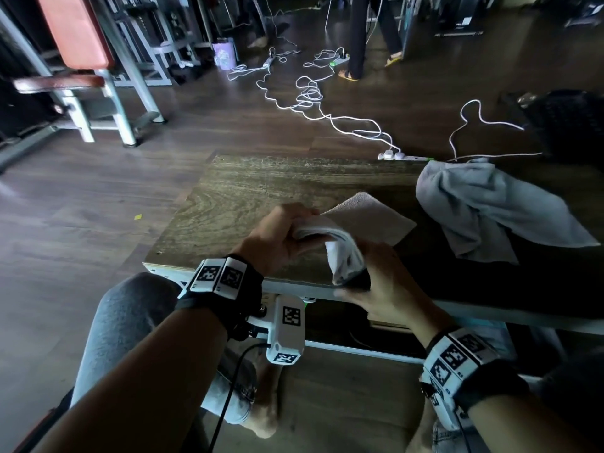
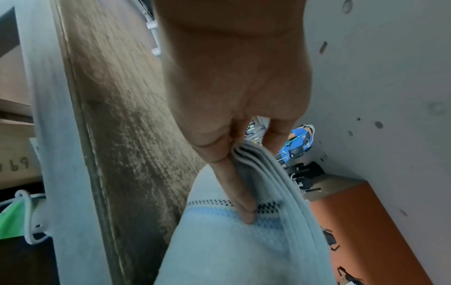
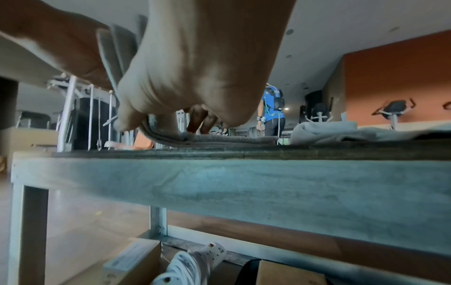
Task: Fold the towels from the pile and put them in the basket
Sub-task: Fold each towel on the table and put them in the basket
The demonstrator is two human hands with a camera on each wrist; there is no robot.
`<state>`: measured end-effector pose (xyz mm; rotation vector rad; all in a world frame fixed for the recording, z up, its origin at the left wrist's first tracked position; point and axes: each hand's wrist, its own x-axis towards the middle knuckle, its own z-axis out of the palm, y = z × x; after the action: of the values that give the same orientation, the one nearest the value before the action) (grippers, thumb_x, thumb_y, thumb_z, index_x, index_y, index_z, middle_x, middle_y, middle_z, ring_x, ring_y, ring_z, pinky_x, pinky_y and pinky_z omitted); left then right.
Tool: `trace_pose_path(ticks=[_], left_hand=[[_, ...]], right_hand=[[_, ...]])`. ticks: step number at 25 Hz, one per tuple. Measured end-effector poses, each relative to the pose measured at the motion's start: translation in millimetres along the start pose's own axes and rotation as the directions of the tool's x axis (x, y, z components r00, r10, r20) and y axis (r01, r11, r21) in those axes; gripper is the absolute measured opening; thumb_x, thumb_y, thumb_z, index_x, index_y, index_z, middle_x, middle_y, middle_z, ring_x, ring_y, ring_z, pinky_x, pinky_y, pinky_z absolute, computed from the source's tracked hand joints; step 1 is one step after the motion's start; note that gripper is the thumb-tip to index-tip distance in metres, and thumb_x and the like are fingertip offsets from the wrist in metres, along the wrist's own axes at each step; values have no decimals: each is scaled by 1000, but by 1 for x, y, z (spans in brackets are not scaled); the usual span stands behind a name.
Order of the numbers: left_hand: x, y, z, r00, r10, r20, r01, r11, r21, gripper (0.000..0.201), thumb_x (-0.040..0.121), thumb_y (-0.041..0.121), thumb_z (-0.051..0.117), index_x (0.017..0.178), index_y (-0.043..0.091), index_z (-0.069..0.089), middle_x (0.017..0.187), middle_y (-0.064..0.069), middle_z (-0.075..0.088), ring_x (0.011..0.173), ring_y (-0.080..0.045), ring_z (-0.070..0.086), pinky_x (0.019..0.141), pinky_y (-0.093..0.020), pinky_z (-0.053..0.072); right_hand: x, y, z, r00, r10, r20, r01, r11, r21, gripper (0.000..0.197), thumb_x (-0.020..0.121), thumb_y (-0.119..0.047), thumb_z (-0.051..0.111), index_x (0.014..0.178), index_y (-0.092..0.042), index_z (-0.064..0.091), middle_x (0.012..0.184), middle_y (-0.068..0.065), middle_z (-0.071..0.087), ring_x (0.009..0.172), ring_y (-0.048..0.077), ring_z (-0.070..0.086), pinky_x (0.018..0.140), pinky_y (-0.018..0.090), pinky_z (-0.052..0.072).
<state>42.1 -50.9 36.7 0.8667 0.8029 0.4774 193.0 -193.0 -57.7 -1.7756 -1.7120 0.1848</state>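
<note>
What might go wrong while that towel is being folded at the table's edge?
The folded towel sits at the table's near edge, so a layer could slide off if the left hand or right hand loosens. The crumpled grey towel lies close by and might get dragged along.

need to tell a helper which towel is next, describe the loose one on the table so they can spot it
Start at the wooden table in front of the seated person. On its far right side lies the grey towel, beside the white power strip. Unlike the pale towel held in both hands, it is crumpled, unfolded and untouched.
</note>
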Motion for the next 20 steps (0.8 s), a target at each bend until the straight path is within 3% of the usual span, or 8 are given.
trace_pose_path(ticks=[2, 5, 7, 10, 13, 15, 17, 20], left_hand=[[2, 2, 6, 997, -3, 71, 7, 998, -58, 39, 84, 0, 35, 117, -11, 54, 114, -29, 63, 103, -40, 66, 89, -49, 56], [7, 5, 12, 985, 55, 163, -72, 992, 103, 55, 79, -2, 31, 128, 2, 55, 126, -22, 62, 116, -37, 62, 103, -46, 44], [15, 8, 18, 974, 155, 164, -205, 913, 352, 42, 85, 4, 44, 122, 13, 62, 119, -12, 69, 112, -28, 65, 94, -42, 44], [45, 4, 26, 933, 356, -53, -237, 717, 656, 29, 86, 6, 63, 113, 17, 62, 104, -6, 69, 83, -19, 65, 75, -31, 51], [73, -17, 24, 977, 205, -64, -47, 496, 867, 48, 84, 14, 68, 129, 6, 51, 109, -9, 60, 87, -19, 61, 71, -24, 49], [77, -34, 13, 990, 140, -24, -30, 370, 929, 35, 84, 23, 68, 110, 1, 63, 83, -4, 60, 74, -19, 58, 58, -25, 45], [73, -44, 0, 978, 207, -4, -61, 305, 950, 20, 81, 31, 68, 75, 12, 66, 63, 2, 53, 62, -15, 51, 49, -22, 35], [62, -54, -15, 942, 336, -12, -110, 341, 933, 32, 81, 36, 68, 61, 13, 58, 55, 6, 49, 53, -10, 44, 48, -22, 35]], right_hand=[[3, -7, -4, 994, 108, -12, -104, 980, 171, 17, 86, -36, 72, 93, -25, 62, 86, -16, 64, 82, -7, 62, 70, 14, 45], [6, -5, -4, 938, 339, -76, -289, 883, 370, 14, 100, -25, 53, 97, -15, 62, 88, 0, 69, 79, 2, 63, 68, 28, 48], [10, 0, -7, 870, 473, -142, -339, 781, 524, 18, 101, -20, 48, 88, -16, 60, 83, 1, 66, 71, -2, 60, 62, 21, 45], [14, 12, -10, 767, 628, -132, -416, 644, 643, 21, 100, -20, 46, 85, -13, 59, 83, 1, 63, 72, 3, 58, 64, 23, 44], [15, 20, -11, 724, 684, -90, -467, 582, 665, 21, 96, -22, 45, 90, -13, 63, 85, -1, 64, 80, 11, 59, 66, 29, 44], [16, 20, -15, 708, 704, -54, -489, 544, 681, 22, 96, -23, 47, 87, -13, 65, 83, -2, 66, 81, 11, 61, 65, 27, 45], [16, 19, -21, 705, 709, -26, -507, 529, 681, 25, 95, -30, 51, 91, -11, 67, 91, 2, 72, 86, 12, 65, 71, 30, 49], [13, 18, -25, 736, 676, -14, -511, 570, 644, 13, 94, -23, 57, 98, -17, 68, 92, -3, 72, 80, 7, 65, 70, 27, 50]])
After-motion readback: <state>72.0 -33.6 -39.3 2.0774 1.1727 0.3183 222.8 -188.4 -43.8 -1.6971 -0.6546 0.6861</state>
